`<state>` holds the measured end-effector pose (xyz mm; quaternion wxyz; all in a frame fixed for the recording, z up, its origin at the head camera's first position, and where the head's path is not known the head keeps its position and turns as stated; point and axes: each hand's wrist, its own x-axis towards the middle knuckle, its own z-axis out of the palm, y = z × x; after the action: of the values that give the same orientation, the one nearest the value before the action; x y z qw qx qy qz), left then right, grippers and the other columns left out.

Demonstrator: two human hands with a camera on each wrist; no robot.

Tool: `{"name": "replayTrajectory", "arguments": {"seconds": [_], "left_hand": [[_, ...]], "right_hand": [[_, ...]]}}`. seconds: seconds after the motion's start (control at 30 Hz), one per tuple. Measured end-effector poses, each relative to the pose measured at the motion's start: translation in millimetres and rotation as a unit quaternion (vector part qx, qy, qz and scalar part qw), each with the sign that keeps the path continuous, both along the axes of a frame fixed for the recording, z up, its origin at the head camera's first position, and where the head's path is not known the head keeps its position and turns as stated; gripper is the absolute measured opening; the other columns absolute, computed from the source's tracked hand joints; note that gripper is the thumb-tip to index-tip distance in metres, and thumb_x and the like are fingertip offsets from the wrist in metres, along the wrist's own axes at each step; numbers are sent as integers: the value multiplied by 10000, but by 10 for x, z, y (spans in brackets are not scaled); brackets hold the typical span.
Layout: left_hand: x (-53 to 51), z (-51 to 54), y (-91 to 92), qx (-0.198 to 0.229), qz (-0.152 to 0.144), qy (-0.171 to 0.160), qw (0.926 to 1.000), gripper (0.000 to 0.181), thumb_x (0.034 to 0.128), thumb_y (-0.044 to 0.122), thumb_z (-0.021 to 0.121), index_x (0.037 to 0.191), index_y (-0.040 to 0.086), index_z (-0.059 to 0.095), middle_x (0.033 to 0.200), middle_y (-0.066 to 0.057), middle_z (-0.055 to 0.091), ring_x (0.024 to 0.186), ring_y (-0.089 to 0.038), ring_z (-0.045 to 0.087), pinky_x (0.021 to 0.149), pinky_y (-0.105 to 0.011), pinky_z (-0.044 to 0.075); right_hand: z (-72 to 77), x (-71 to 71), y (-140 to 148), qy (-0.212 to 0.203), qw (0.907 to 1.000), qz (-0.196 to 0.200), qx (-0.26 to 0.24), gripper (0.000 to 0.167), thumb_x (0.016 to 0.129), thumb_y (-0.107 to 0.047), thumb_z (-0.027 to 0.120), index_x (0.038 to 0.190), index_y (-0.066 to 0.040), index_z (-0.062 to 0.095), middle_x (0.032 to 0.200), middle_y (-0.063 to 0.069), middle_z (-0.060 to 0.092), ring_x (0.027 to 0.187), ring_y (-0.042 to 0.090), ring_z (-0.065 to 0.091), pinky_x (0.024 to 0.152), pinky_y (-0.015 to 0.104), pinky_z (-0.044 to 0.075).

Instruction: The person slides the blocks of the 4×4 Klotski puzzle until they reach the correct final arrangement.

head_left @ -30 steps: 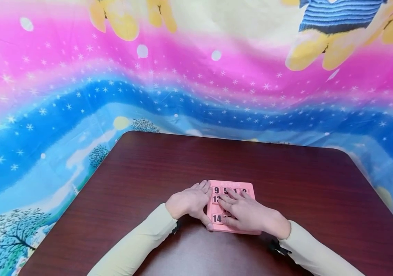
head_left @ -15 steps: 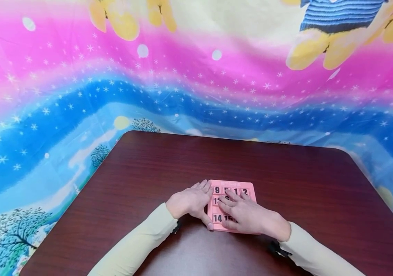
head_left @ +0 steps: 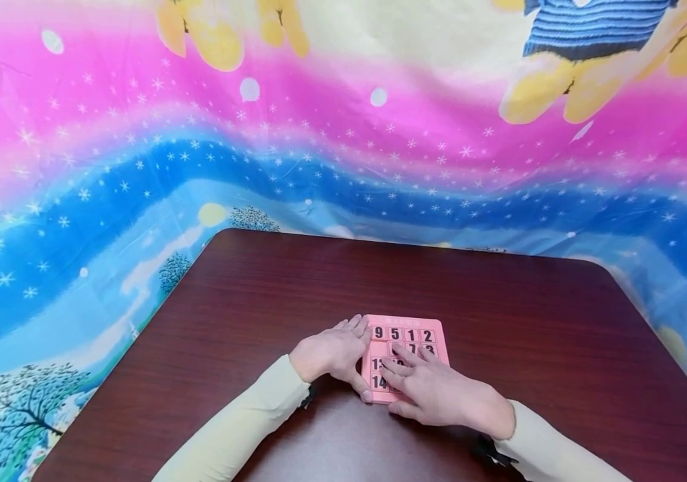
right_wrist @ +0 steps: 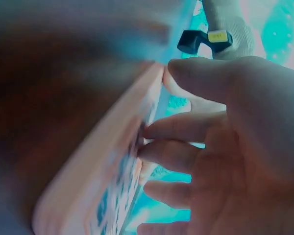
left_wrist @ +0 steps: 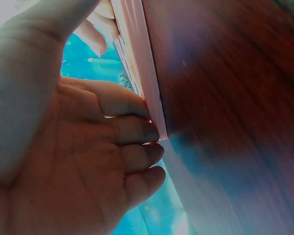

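Note:
A pink sliding number puzzle point(head_left: 405, 338) lies flat on the dark wooden table. Its top row reads 9, 5, 1, 2; a gap shows at the left of the second row, with 13 and 14 below it. My left hand point(head_left: 333, 351) rests along the puzzle's left side, thumb by the near corner; in the left wrist view its fairly straight fingers point(left_wrist: 137, 131) touch the side edge. Over the near right part of the tiles lies my right hand point(head_left: 440, 393), fingers spread, covering several numbers. In the right wrist view two of its fingers point(right_wrist: 169, 152) touch the tile face.
The brown table point(head_left: 295, 288) extends around the puzzle on all sides. Behind it hangs a colourful printed cloth point(head_left: 343, 134) with snowflakes and cartoon figures. Dark straps sit at both sleeve cuffs.
Tile 13 has slid down from the second row to the third, so the gap is now above it. My right hand has shifted slightly toward me; the left hand stays still.

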<state>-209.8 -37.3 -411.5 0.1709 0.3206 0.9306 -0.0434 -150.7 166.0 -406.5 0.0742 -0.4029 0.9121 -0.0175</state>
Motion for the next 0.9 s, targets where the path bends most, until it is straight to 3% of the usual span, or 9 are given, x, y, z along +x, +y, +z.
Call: {"name": "replayTrajectory", "arguments": {"seconds": [0.57, 0.9], "left_hand": [[-6, -4, -10, 70, 8, -1, 10000, 1240, 646, 758, 729, 1546, 41, 269, 1639, -137, 190, 1535, -251, 151, 1266, -349, 177], [-3, 6, -10, -14, -19, -6, 10000, 1236, 651, 772, 711, 1548, 47, 268, 1641, -141, 182, 1536, -250, 147, 1266, -349, 177]], "right_hand": [[-22, -477, -19, -506, 9963, -690, -6, 611, 984, -432, 542, 1482, -94, 439, 1568, 105, 384, 1487, 387, 253, 1126, 705, 270], [-54, -539, -34, -672, 9947, -781, 21, 627, 979, -427, 552, 1496, -100, 414, 1573, 99, 377, 1492, 383, 240, 1135, 688, 276]]}}
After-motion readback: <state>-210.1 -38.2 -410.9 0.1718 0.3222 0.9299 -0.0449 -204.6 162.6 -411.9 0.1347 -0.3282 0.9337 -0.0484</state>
